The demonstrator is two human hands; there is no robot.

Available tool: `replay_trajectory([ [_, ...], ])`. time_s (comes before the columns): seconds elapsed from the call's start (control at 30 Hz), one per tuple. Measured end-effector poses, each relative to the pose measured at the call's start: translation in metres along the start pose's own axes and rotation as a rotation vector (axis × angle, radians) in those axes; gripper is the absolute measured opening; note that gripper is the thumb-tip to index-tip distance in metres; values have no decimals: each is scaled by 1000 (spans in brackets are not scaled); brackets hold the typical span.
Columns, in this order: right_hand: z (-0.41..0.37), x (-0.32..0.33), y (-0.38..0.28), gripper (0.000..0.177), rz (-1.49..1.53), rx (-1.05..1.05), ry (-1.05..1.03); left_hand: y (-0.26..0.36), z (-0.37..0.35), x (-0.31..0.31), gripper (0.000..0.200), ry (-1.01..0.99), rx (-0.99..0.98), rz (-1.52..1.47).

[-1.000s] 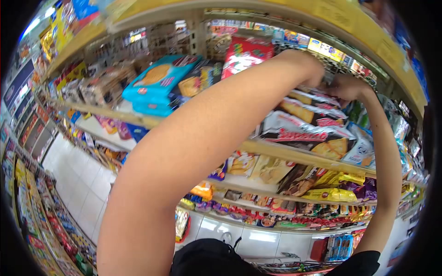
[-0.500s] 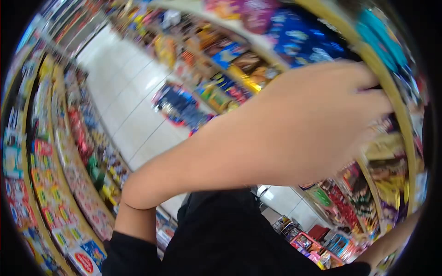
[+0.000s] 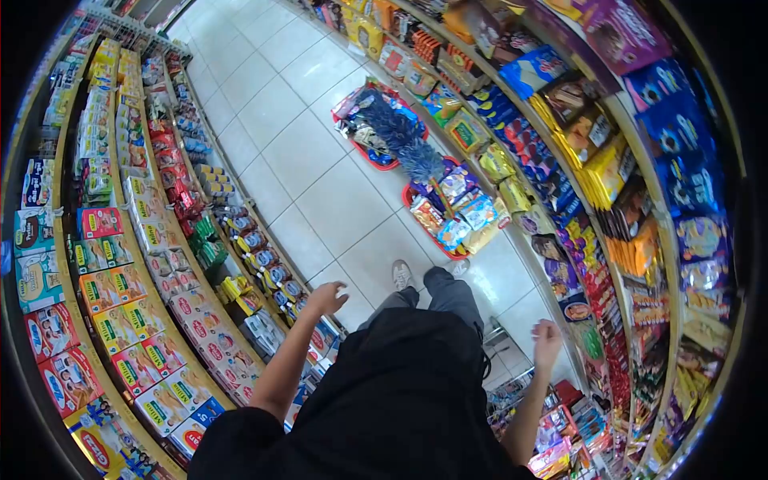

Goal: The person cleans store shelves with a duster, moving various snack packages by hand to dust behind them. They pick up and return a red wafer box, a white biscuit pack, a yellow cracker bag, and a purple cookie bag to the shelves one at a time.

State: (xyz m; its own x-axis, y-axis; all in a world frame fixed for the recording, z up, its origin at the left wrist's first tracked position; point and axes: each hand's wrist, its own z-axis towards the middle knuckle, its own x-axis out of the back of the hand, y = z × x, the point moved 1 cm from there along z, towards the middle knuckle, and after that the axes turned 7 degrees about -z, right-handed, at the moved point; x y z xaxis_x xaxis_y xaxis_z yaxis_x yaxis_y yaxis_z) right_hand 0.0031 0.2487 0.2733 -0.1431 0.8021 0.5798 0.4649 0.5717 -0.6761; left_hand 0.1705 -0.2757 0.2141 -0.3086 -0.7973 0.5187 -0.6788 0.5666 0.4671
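My left hand (image 3: 328,298) hangs near the left shelves, fingers apart and nothing in them. On the other side of my body, my right hand (image 3: 547,340) is beside the right shelves with its fingers curled in, and no object shows in it. Ahead of my feet, a dark blue fluffy duster (image 3: 392,132) lies across two red baskets of snack packs. The farther basket (image 3: 382,166) is partly covered by it. Bright packets fill the nearer basket (image 3: 458,256). Neither hand touches the duster or the baskets.
Left shelves hold rows of boxes (image 3: 120,288) and small jars (image 3: 272,276). Right shelves carry chocolate and biscuit packs, among them blue packs (image 3: 684,172) and yellow packs (image 3: 604,172). White floor tiles (image 3: 320,188) run between. More packets (image 3: 552,432) lie behind at lower right.
My left arm, stretched across toward the right shelf half a second ago, has drawn back to my left side. The view has shifted, and both hands now hang low.
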Motion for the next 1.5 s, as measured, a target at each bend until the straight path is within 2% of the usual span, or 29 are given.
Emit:
replay_trajectory([
  [0.03, 7, -27, 0, 16, 34, -56, -54, 5, 20, 0, 40, 4, -82, -19],
  [0.07, 18, -55, -1, 18, 66, -112, -108, 19, 40, 6, 39, 7, -80, -95],
  [0.13, 60, -124, 11, 17, 50, -79, -182, 48, 74, 11, 37, 79, -82, -279],
  [0.2, 106, -189, -5, 16, -295, 315, -244, 69, 98, 19, 35, 179, -68, -403],
  [0.27, 148, -249, -46, 26, -456, 260, -325, 81, 114, 22, 34, 278, -26, -480],
  [0.3, 165, -273, -67, 24, -410, 388, -341, 73, 116, 18, 34, 246, 31, -512],
  [0.33, 190, -306, -54, 22, -329, 331, -366, 68, 127, 18, 34, 222, 68, -543],
  [0.37, 202, -325, -74, 19, -506, 269, -360, 64, 144, 20, 34, 203, 92, -574],
  [0.4, 216, -345, -87, 21, -525, 234, -374, 46, 166, 18, 36, 156, 151, -562],
  [0.43, 233, -368, -97, 25, -539, 198, -387, 33, 201, 26, 37, 152, 170, -675],
  [0.5, 248, -405, -116, 32, -728, 230, -203, -1, 250, 32, 39, 120, 263, -910],
  [0.53, 257, -423, -119, 37, -830, 248, -116, -9, 279, 44, 47, 150, 329, -981],
  [0.57, 268, -439, -110, 45, -939, 253, -116, -6, 317, 66, 55, 182, 396, -1052],
  [0.6, 272, -453, -115, 45, -1018, 226, -57, -8, 354, 85, 63, 216, 469, -1123],
  [0.63, 274, -464, -123, 44, -1098, 200, 2, -15, 390, 99, 79, 239, 443, -1157],
  [0.67, 284, -495, -119, 42, -1129, 176, -19, -17, 450, 129, 92, 374, 480, -1203],
  [0.7, 287, -498, -108, 41, -1164, 158, -36, -19, 475, 142, 102, 398, 480, -1191],
  [0.77, 286, -514, -87, 33, -1111, 205, 75, -27, 526, 156, 96, 543, 528, -1116],
  [0.8, 284, -518, -78, 29, -1088, 229, 134, -33, 541, 163, 90, 525, 475, -1108],
  [0.87, 282, -520, -66, 23, -933, 201, 86, -41, 569, 172, 77, 484, 355, -1102],
  [0.9, 282, -522, -61, 20, -854, 190, 69, -49, 581, 171, 70, 529, 336, -1120],
  [0.93, 279, -523, -61, 16, -818, 277, 121, -68, 595, 162, 63, 573, 320, -1138],
  [1.0, 271, -518, -62, 18, -806, 280, 118, -81, 601, 158, 52, 631, 301, -1134],
  [1.2, 258, -506, -70, 20, -754, 280, 156, -89, 575, 167, 40, 615, 248, -1079],
  [1.3, 258, -505, -72, 21, -736, 300, 179, -73, 552, 183, 38, 520, 273, -1126],
  [1.5, 261, -507, -82, 16, -692, 333, 169, -67, 510, 205, 38, 470, 255, -1133],
])
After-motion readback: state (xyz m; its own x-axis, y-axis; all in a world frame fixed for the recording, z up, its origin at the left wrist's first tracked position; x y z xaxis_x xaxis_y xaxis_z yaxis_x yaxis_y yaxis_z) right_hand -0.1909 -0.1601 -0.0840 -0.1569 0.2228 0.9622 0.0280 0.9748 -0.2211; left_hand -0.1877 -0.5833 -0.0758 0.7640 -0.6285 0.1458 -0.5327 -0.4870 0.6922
